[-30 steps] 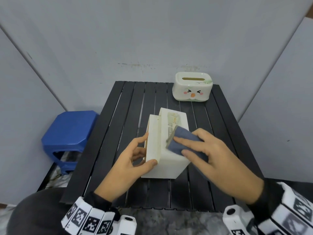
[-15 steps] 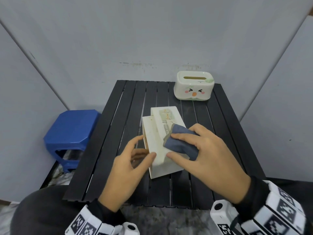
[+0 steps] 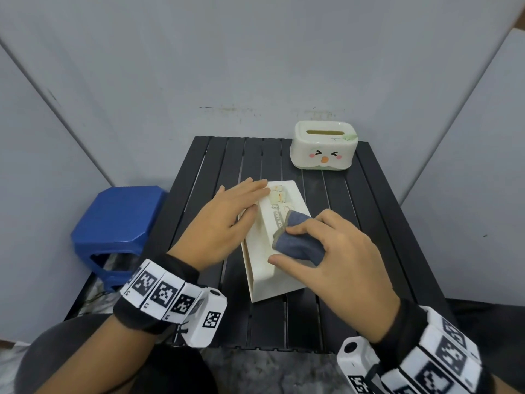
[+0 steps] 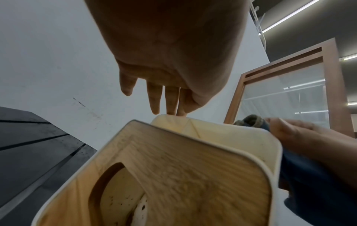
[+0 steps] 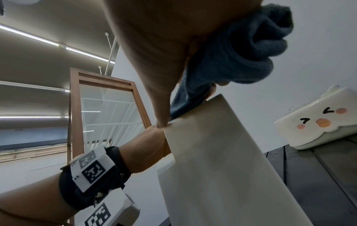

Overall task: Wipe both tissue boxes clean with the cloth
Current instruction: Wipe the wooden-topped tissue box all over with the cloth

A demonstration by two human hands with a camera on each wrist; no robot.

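A cream tissue box lies on its side in the middle of the black slatted table; its wooden lid faces the left wrist camera. My left hand lies flat on the box's far left part, fingers straight. My right hand grips a folded blue cloth and presses it on the box's upper face. From the right wrist the cloth bunches under the palm above the box. A second white tissue box with a duck face stands at the back right.
A blue plastic stool stands on the floor left of the table. Grey walls close in behind and on both sides. Bare slats lie left and right of the cream box, and the table's front edge is near my wrists.
My left hand has left the box's near left corner and now lies flat on its far left part. The cloth stays pressed on the box's upper face.
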